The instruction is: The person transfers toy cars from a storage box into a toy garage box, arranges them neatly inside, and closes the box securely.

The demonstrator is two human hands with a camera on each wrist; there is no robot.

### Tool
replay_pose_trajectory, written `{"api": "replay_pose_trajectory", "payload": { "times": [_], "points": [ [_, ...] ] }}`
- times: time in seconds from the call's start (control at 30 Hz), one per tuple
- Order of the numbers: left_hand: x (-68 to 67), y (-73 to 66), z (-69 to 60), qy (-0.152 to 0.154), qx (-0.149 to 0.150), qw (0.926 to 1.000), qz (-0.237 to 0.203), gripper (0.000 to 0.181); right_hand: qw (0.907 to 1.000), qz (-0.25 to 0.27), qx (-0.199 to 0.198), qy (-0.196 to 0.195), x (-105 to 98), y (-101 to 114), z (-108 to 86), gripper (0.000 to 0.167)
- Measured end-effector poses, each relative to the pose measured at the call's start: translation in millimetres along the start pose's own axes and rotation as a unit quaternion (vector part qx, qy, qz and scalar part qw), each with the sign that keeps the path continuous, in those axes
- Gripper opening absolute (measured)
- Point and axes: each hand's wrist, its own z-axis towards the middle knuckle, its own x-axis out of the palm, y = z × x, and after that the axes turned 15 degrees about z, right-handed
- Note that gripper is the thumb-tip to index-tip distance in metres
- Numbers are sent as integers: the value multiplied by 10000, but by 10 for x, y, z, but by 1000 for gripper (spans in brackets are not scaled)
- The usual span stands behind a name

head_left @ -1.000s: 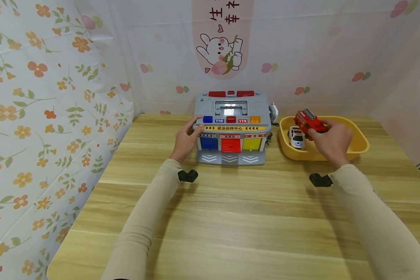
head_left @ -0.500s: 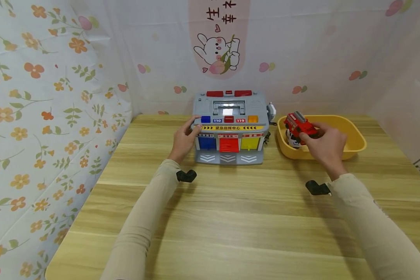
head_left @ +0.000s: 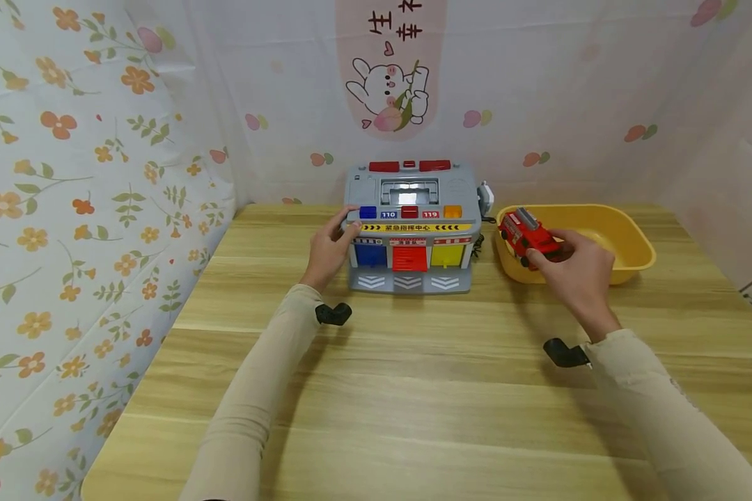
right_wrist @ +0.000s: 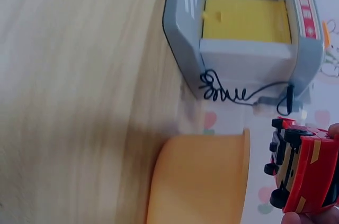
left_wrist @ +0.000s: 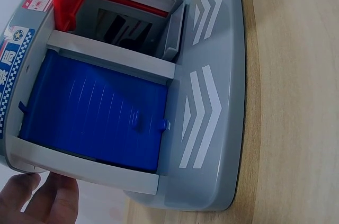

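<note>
Truck point(head_left: 537, 240) is over the station-side end of the tub point(head_left: 611, 227), right of the station point(head_left: 411, 227); right hand point(head_left: 576, 271) pinches one end, leaving the other free. Left hand point(head_left: 327, 254), well apart, grips the station's upper left corner, likely bracing it. Red door point(head_left: 409, 259) is swung up, baring the middle bay; blue door point(head_left: 371, 255) and yellow door point(head_left: 448, 255) flank it, down.
</note>
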Motion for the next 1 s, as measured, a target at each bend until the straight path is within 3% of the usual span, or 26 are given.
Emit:
{"api": "replay_pose_trajectory", "payload": {
  "times": [0.53, 1.0],
  "points": [
    [-3, -47, 0, 21, -83, 10000, -24, 39, 9985, -72, -530, -78, 121, 120, -306, 47],
    [4, -31, -2, 19, -111, 9999, -16, 39, 9983, -151, -557, 88, 283, 130, -493, 45]
  ]
}}
